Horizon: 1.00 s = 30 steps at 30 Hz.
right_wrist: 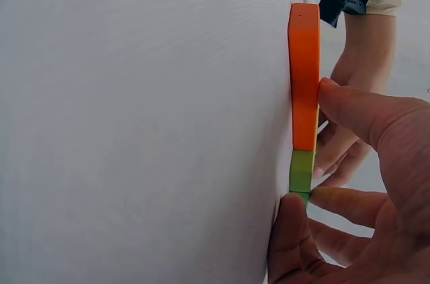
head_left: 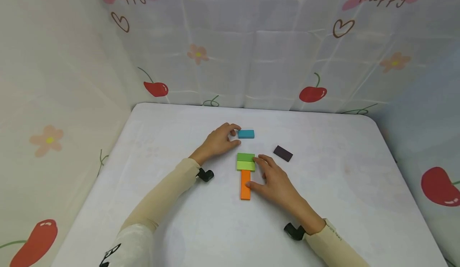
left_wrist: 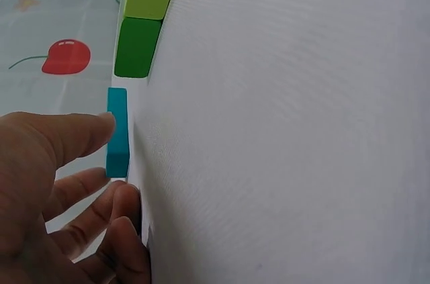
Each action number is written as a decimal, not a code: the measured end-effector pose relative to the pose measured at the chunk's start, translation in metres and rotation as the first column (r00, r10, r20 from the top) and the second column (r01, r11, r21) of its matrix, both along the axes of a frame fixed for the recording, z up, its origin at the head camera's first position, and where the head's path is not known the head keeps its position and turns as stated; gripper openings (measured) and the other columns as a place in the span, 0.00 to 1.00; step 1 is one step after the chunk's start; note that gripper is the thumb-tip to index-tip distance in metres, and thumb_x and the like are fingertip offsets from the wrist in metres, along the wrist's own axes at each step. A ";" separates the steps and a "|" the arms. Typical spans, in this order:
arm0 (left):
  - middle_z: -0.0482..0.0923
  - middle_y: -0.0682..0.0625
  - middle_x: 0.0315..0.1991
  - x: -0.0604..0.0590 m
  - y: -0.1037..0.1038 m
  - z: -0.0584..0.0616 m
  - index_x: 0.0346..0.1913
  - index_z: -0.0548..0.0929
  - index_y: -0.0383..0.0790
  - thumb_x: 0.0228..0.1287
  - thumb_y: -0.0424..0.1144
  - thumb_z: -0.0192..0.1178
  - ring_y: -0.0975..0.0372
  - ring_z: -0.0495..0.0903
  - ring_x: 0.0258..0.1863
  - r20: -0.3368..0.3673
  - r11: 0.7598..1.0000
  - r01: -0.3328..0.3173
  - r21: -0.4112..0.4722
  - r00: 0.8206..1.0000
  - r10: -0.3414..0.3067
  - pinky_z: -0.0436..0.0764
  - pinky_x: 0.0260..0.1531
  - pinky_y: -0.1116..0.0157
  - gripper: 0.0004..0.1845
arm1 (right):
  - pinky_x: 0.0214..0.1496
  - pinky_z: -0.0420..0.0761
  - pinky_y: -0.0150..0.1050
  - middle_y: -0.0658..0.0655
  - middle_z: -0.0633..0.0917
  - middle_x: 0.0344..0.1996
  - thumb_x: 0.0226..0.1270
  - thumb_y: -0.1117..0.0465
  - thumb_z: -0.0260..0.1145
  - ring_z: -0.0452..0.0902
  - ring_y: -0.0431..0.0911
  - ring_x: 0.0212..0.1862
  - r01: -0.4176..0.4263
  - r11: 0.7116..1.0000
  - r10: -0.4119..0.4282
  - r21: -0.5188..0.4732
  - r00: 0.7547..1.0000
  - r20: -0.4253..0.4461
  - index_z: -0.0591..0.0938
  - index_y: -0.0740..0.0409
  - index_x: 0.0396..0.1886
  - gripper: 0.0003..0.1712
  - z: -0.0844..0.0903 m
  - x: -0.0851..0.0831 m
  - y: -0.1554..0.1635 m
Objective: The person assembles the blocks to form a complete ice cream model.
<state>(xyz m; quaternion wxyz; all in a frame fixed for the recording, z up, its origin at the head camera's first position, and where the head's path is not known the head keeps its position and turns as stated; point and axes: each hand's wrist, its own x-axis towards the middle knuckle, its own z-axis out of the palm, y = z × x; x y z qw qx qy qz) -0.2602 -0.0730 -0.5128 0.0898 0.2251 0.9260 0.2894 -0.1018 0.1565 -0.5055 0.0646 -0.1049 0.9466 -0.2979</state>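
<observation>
On the white table, from the head view, we saw the left hand just left of the teal block, thumb and forefinger curled and parted at its short end, the block's long axis running left to right. Our right hand lay beside the orange block.

At the left wrist, the fingers stood loosely apart, the thumb tip at the teal block, gripping nothing.

At the right wrist, the thumb touched the orange block, a fingertip the green block.

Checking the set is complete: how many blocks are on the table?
5: teal block by left hand, dark block right, two green blocks above orange block.
</observation>
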 end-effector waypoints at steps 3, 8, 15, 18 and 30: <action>0.81 0.50 0.54 0.000 0.001 -0.001 0.72 0.78 0.52 0.75 0.50 0.68 0.60 0.82 0.41 -0.021 1.000 0.000 -0.016 1.000 0.000 0.81 0.45 0.60 0.27 | 0.42 0.76 0.36 0.55 0.71 0.80 0.63 0.41 0.80 0.76 0.40 0.41 0.004 1.000 -0.004 -0.001 1.000 0.003 0.74 0.49 0.79 0.47 0.001 0.000 -0.001; 0.81 0.51 0.52 -0.002 0.003 -0.004 0.70 0.79 0.52 0.76 0.49 0.68 0.60 0.79 0.37 -0.048 0.999 -0.002 -0.038 0.999 0.000 0.78 0.40 0.63 0.24 | 0.43 0.77 0.36 0.56 0.72 0.79 0.63 0.41 0.80 0.76 0.40 0.41 -0.002 1.000 0.002 -0.004 1.000 0.004 0.74 0.49 0.78 0.47 0.001 -0.001 -0.001; 0.81 0.52 0.50 -0.005 0.006 -0.007 0.66 0.82 0.52 0.75 0.51 0.69 0.60 0.79 0.37 -0.064 0.998 -0.016 -0.058 0.998 0.013 0.79 0.39 0.61 0.22 | 0.42 0.76 0.36 0.56 0.72 0.79 0.63 0.41 0.80 0.76 0.40 0.41 -0.007 1.000 0.007 -0.007 1.000 0.011 0.74 0.50 0.78 0.47 0.000 -0.001 0.000; 0.80 0.53 0.49 -0.008 0.008 -0.011 0.66 0.82 0.53 0.75 0.53 0.69 0.59 0.79 0.38 -0.065 0.997 -0.018 -0.071 0.998 0.013 0.80 0.39 0.61 0.22 | 0.42 0.76 0.36 0.56 0.72 0.79 0.63 0.42 0.80 0.76 0.40 0.41 -0.007 1.000 0.007 -0.006 1.000 0.009 0.75 0.50 0.78 0.47 0.000 -0.001 0.001; 0.79 0.55 0.46 -0.014 0.009 -0.009 0.64 0.83 0.54 0.75 0.52 0.69 0.60 0.78 0.37 -0.070 0.996 -0.026 -0.085 0.997 0.020 0.77 0.36 0.64 0.19 | 0.43 0.76 0.36 0.57 0.73 0.79 0.63 0.42 0.81 0.77 0.41 0.42 -0.008 1.000 0.008 -0.005 1.000 0.003 0.75 0.52 0.78 0.47 0.002 -0.002 0.000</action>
